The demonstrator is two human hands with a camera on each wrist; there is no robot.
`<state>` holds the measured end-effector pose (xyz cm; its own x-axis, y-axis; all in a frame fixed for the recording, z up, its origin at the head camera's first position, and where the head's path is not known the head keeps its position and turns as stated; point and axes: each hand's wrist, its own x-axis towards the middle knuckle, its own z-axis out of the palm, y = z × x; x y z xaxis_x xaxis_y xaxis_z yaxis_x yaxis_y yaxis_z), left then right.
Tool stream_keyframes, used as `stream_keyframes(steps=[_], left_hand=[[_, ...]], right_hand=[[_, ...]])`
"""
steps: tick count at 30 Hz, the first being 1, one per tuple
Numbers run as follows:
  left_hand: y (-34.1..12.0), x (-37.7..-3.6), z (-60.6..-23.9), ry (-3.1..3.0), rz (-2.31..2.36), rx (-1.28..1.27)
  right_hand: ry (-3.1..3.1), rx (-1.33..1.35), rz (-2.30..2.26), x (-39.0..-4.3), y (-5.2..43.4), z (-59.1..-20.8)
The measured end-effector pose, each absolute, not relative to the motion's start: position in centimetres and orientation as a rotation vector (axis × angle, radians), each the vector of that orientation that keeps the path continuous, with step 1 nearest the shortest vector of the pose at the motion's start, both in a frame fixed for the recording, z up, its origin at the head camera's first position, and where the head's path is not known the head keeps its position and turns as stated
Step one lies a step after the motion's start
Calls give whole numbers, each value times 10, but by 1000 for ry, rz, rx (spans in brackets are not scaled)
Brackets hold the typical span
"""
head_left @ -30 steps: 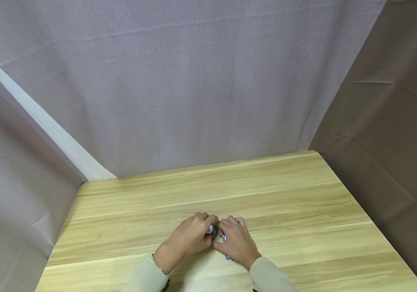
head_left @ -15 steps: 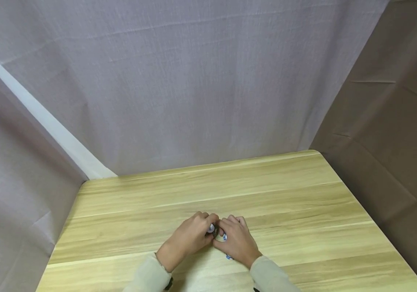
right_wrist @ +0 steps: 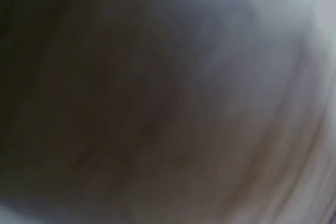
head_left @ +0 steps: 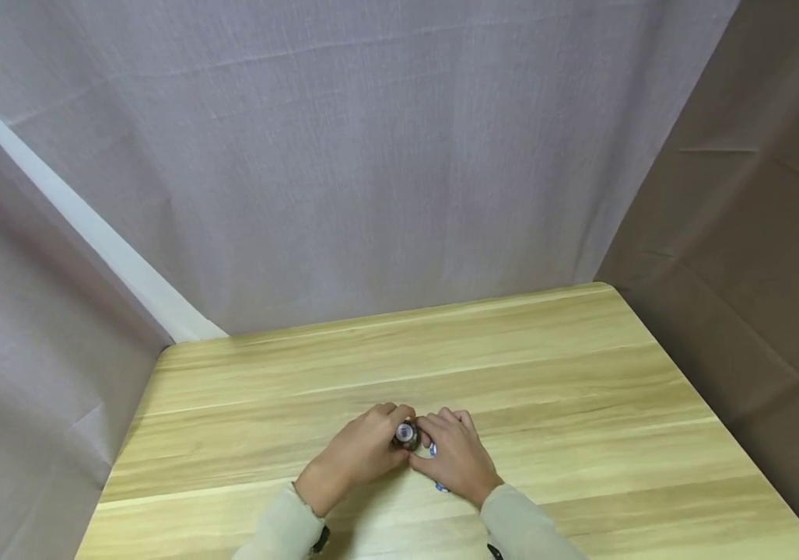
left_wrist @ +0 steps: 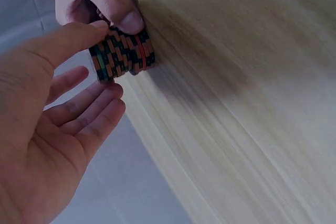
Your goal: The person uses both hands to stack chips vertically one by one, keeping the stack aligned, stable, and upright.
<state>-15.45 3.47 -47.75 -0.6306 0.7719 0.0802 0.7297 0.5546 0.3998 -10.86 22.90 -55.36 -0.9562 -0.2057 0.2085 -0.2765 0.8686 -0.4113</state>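
Observation:
A short stack of poker chips [head_left: 407, 432] with dark, tan, green and red edges lies between my two hands, its round pale-centred top showing in the head view. My left hand [head_left: 360, 447] holds it from the left; the left wrist view has a fingertip on the near end of the stack [left_wrist: 118, 53] and other fingers curved below. From the other side my right hand [head_left: 460, 459] grips it, thumb [left_wrist: 128, 19] pressed on the edge. Small blue-and-white pieces [head_left: 433, 449] peek out by the right thumb and under the palm, mostly hidden.
Both hands work low over the near middle of a wood-grain table [head_left: 546, 373]. A grey curtain [head_left: 385, 171] hangs behind it, with a brown one [head_left: 742, 257] along the right. The right wrist view is dark and blurred.
The stack has turned between the hands, so its round top now faces the head camera more fully. Both hands stay nearly in place.

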Motion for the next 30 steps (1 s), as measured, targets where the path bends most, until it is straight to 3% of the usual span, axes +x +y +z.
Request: stream_keyframes(steps=[7,23,30], left_hand=[[24,-154,-478,2699,702,1145],[61,-124,-530,2571,1456,337],[79,-117,-543,2638,1547,243]], right_hand=[[-2885,392,689,-111,235,-556],[-2865,371,707,-114,254,-559],[-2837,363,722,-112,258,-563]])
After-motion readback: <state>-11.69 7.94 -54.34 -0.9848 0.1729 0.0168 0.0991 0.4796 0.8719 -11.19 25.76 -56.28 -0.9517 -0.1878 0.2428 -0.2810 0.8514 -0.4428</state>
